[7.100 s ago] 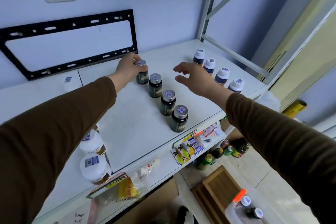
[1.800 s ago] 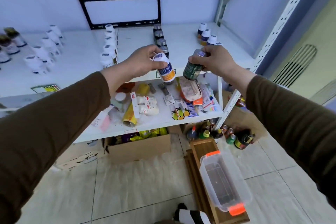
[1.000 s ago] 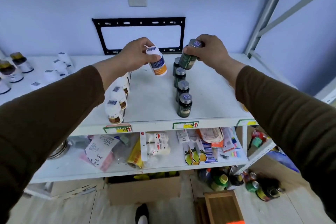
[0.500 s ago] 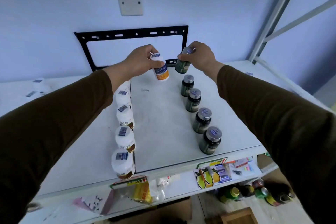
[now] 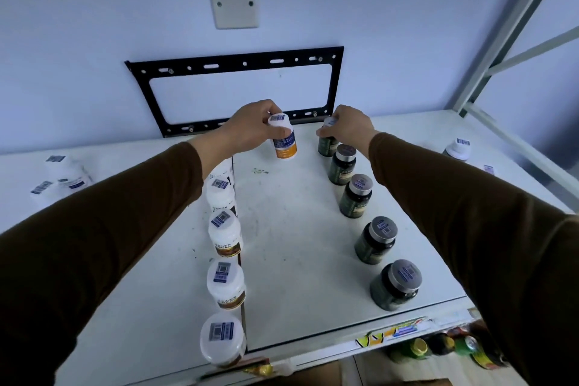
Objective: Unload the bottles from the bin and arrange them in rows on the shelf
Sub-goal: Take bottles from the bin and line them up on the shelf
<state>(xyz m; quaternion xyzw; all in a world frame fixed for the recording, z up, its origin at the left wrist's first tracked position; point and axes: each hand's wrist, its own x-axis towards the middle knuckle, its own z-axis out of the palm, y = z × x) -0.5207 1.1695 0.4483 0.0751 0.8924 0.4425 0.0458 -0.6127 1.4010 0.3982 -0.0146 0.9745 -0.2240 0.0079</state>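
Head view, high, angled down, close over shelf (image 5: 297,244)

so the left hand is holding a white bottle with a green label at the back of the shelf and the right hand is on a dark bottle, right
Not quite: the label is orange with a blue band, not green. The head view shows the left hand gripping the white bottle at the back of the shelf, while the right hand holds the dark bottle at the far end of its row.

Two bottle rows are running front to back on the shelf (image 5: 291,229): one row (image 5: 224,260) lying left, the other row (image 5: 372,222) right, a wall bracket (image 5: 235,63) hanging behind.
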